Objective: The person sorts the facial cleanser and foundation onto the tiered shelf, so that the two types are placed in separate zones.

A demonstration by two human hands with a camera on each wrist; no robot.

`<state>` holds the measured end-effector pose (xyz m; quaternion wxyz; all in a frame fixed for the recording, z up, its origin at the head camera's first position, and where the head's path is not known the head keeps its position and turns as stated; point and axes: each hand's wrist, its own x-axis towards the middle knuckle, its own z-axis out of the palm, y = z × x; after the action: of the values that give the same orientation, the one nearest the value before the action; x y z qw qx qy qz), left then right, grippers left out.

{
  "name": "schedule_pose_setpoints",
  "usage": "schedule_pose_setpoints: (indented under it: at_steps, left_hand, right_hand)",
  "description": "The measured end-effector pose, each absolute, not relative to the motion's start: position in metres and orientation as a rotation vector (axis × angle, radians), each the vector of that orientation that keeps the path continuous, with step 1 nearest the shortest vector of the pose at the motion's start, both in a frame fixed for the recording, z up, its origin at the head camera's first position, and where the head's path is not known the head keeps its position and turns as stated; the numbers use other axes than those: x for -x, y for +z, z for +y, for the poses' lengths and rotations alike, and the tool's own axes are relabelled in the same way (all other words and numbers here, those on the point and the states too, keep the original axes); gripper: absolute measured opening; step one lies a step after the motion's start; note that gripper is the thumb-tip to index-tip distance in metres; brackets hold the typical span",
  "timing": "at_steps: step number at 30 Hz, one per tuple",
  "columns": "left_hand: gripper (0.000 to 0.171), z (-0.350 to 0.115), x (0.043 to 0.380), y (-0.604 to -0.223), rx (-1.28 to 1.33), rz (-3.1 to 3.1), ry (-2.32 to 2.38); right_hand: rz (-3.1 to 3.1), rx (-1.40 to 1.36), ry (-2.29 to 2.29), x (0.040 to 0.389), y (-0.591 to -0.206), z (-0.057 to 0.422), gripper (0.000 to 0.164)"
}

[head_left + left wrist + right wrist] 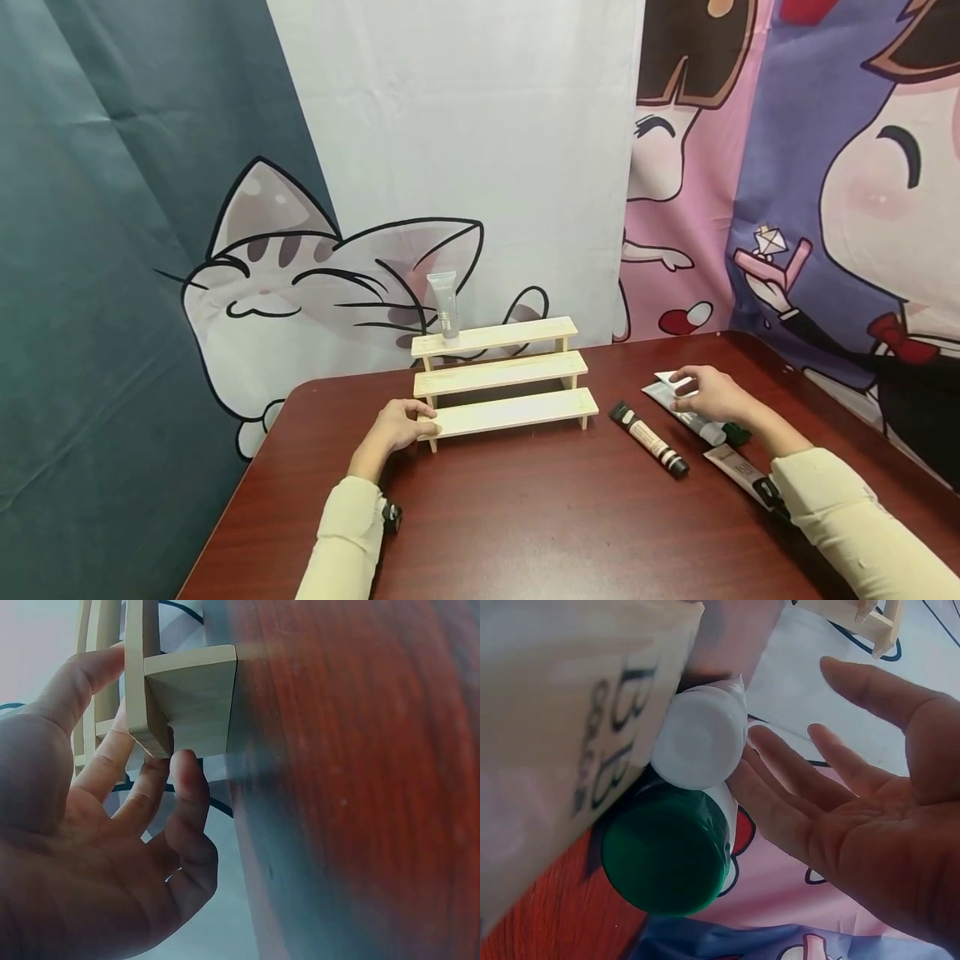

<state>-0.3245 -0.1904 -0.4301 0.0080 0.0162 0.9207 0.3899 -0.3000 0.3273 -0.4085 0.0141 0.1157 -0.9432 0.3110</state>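
I am wearing a sleeve (348, 525) of matt, wrinkled cloth. The three-tier stand (500, 374) is showing pale, smooth, bare-looking wood, while the table (525, 517) is gleaming with a polished, reddish wood-grain finish. The upright tube (446, 307) is looking like translucent plastic; the BB cream tube (738, 472), green cap (666, 851) and white cap (700, 736) are showing smooth plastic. The printed backdrop (465, 108) is hanging in creased cloth.

On my right wrist feed I can read a large "BB" on the beige tube (562, 705); the smaller word beside it is too blurred. Print on the clear tube (446, 305) and black-capped tube (649, 439) is too small for me.
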Motion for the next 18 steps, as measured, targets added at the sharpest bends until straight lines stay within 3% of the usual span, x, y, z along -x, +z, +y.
schedule_pose_setpoints:
  at_steps: [18]
  left_hand:
    - [0.021,-0.1893,0.3235,-0.4305,-0.014,2.866,1.213]
  right_hand:
    - [-2.998,-0.380,0.866,0.3086,-0.4166,0.3241,0.047]
